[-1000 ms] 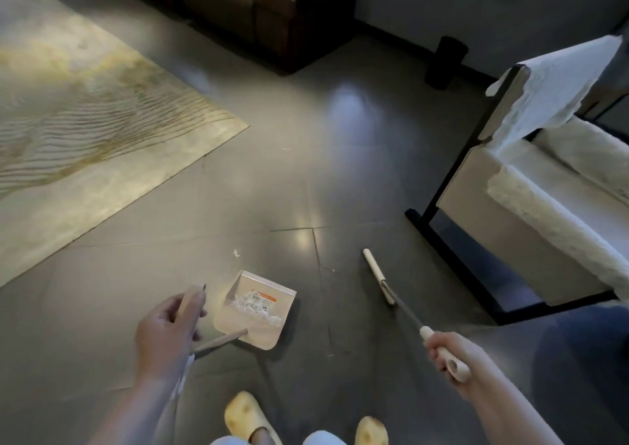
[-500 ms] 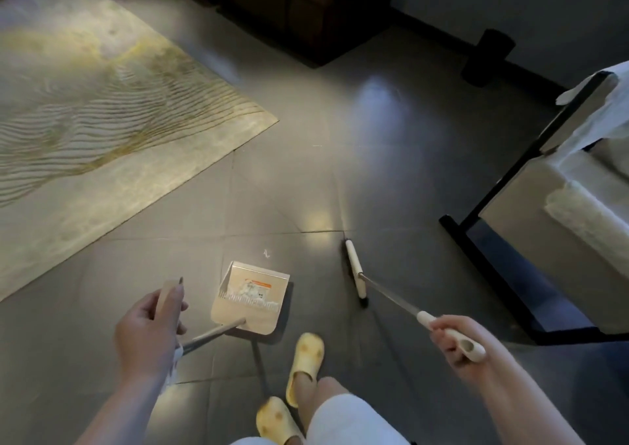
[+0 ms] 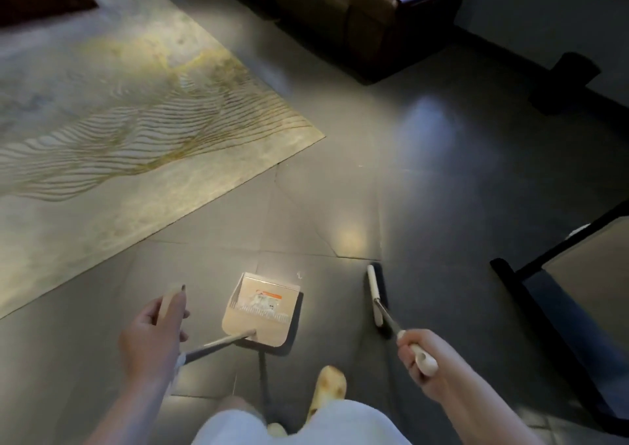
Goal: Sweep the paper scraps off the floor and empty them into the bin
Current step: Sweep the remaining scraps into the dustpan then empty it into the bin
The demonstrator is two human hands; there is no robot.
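Note:
My left hand (image 3: 155, 332) grips the cream handle of a long-handled dustpan (image 3: 262, 310), whose beige tray sits low over the grey floor tiles just ahead of my feet. White paper scraps (image 3: 263, 300) lie inside the tray near its orange label. One small white scrap (image 3: 299, 275) lies on the floor just past the tray's far right corner. My right hand (image 3: 420, 363) grips the cream handle of a broom; its narrow head (image 3: 374, 295) rests on the floor to the right of the dustpan. A dark cylindrical bin (image 3: 565, 84) stands by the far wall at the upper right.
A large beige rug with gold wavy lines (image 3: 119, 131) covers the floor on the left. A dark brown leather sofa (image 3: 350, 9) stands at the back. A chair with a black frame (image 3: 551, 308) is close on my right. My yellow slipper (image 3: 328, 388) is below the dustpan.
The view has moved forward and turned left, so the chair slid off to the right. The broom head came closer to the dustpan. Both hands kept their grips.

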